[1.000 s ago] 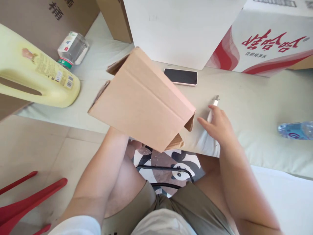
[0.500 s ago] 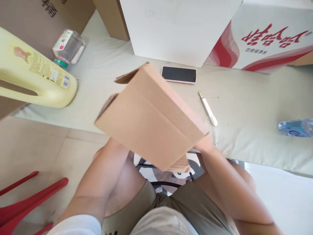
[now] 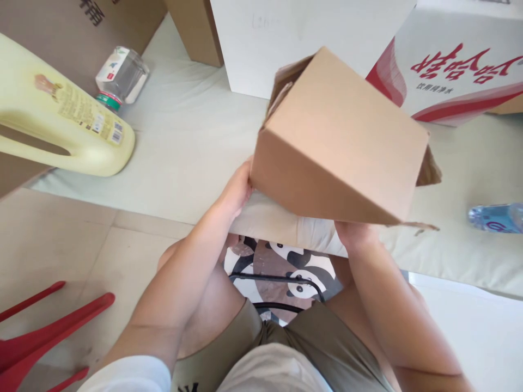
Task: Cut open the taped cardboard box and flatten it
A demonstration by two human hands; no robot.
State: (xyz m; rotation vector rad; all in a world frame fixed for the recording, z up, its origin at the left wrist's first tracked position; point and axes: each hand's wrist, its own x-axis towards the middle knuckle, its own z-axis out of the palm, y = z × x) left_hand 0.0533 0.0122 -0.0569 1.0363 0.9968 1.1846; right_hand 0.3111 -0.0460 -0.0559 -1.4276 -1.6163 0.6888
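While both hands gripped the tilted cardboard box (image 3: 339, 141), left hand (image 3: 236, 190) at its corner, right hand (image 3: 356, 234) beneath, it seemed light, stiff, best held by edges.

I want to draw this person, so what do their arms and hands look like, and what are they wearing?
Both arms are bare down to the left hand and right hand: no gloves, watch or rings show. A white short sleeve covers the top of the left arm. The person also wears olive-green shorts and a white top.
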